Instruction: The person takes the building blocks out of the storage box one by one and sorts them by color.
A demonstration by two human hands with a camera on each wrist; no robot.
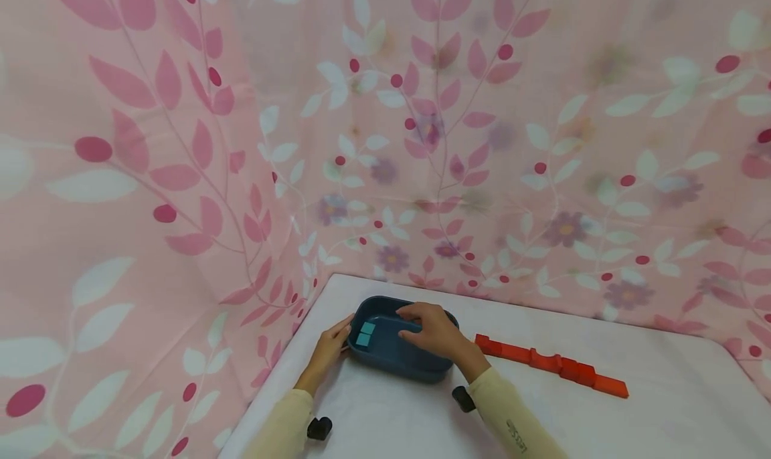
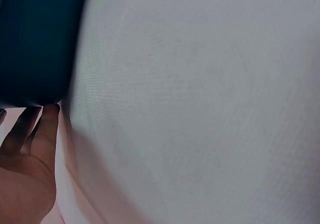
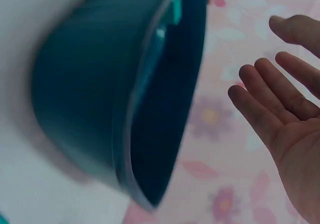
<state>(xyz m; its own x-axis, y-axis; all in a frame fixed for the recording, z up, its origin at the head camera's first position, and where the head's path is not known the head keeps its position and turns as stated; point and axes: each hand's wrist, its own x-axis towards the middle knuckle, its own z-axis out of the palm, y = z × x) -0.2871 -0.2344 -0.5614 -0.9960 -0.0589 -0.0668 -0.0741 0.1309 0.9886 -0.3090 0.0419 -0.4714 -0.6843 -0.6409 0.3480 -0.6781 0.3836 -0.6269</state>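
A dark blue plastic basin (image 1: pixel 400 372) stands on the white table. Two teal blocks (image 1: pixel 365 334) lie side by side in its left end. My left hand (image 1: pixel 328 348) is at the basin's left end, and in the left wrist view its straight fingertips (image 2: pixel 50 111) touch the outer wall. Over the right part of the basin is my right hand (image 1: pixel 430 328), holding nothing. The right wrist view shows that hand's fingers (image 3: pixel 257 111) spread and nearly straight, apart from the basin wall (image 3: pixel 85 88).
To the right of the basin, several red and orange blocks (image 1: pixel 545 362) lie in a slanting row on the white tablecloth (image 1: pixel 542 419). Pink leaf-and-flower fabric (image 1: pixel 482 144) hangs behind the table and along its left side.
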